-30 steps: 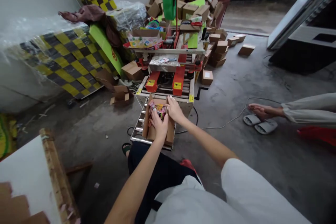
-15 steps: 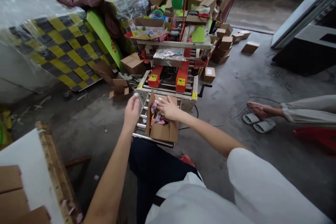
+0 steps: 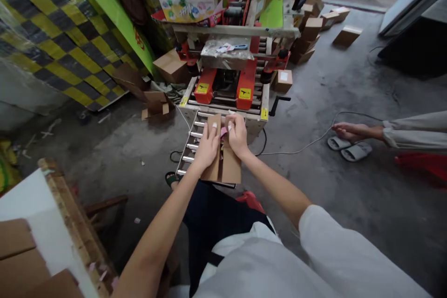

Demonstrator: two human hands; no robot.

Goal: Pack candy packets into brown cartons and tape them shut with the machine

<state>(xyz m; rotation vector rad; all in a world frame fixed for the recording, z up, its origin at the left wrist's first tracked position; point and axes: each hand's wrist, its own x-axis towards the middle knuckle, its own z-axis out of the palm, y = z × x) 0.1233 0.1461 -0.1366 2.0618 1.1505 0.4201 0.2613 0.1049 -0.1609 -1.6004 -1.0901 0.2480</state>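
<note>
A small brown cardboard box (image 3: 228, 167) lies on the steel rollers (image 3: 190, 146) in front of a red carton-sealing machine (image 3: 225, 88). My left hand (image 3: 207, 146) lies flat on the box's left flap, fingers stretched out, pressing it down. My right hand (image 3: 237, 135) rests on the right flap near its far end, fingers curled over colourful pink items that still peek out between the flaps.
A heap of small sealed cartons (image 3: 310, 14) lies behind the machine. Yellow-black checkered sheets (image 3: 66, 42) lean at the left. Another person's foot (image 3: 349, 130) and slippers (image 3: 349, 149) are on the concrete floor at the right, beside a cable (image 3: 314, 144). A white board with flat cardboard (image 3: 24, 251) sits at bottom left.
My left hand came back from the left onto the box and folded its left flap down. My right hand shifted up over the contents as the flaps closed. The view tilted down.
</note>
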